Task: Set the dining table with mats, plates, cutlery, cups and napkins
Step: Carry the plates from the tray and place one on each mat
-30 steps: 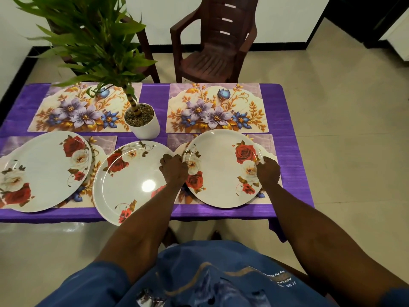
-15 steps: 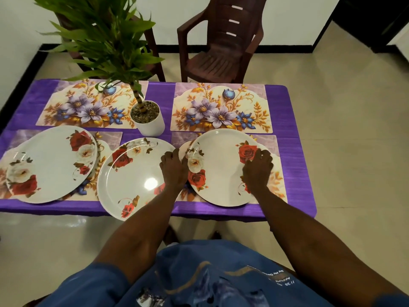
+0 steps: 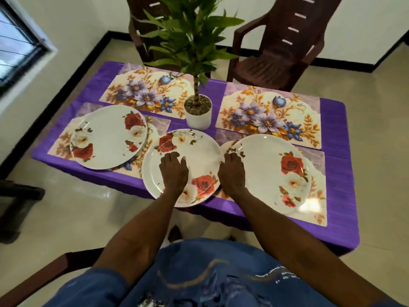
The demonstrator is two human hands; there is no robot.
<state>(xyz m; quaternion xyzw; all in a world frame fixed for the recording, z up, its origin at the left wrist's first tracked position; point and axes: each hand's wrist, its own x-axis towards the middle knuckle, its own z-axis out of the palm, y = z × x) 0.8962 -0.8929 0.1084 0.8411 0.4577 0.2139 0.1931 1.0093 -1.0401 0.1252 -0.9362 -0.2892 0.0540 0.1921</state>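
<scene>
Nearest: blue printed shirt [image 3: 210, 273] across bottom of view, both bare forearms reaching forward over the table edge.

Left hand [image 3: 173, 172] laid palm down on middle plate [image 3: 199, 151], fingers straight and slightly spread, nothing pinched. Middle plate bare on the purple tablecloth [image 3: 334, 173], between the two near mats, near rim overhanging the table edge.

Right hand [image 3: 232, 173] just beside, at the gap between middle plate and right plate [image 3: 265, 165]; fingers extended forward, tips at the right plate's left rim. Whether the thumb hooks a rim: cannot tell.

Right plate on near right mat [image 3: 318, 156], red rose print toward its right side. Left plate [image 3: 106, 140] on near left mat [image 3: 159, 124], well apart from both hands.

Further back: white pot [image 3: 197, 118] with green plant [image 3: 190, 36] at table centre, just beyond the middle plate. Far left mat [image 3: 141, 94] and far right mat [image 3: 270, 111], both floral, no plates on them.

Beyond table: two brown plastic chairs, right chair [image 3: 281, 41] and left chair [image 3: 141, 36] partly hidden behind the foliage. Window [image 3: 17, 41] at upper left.
</scene>
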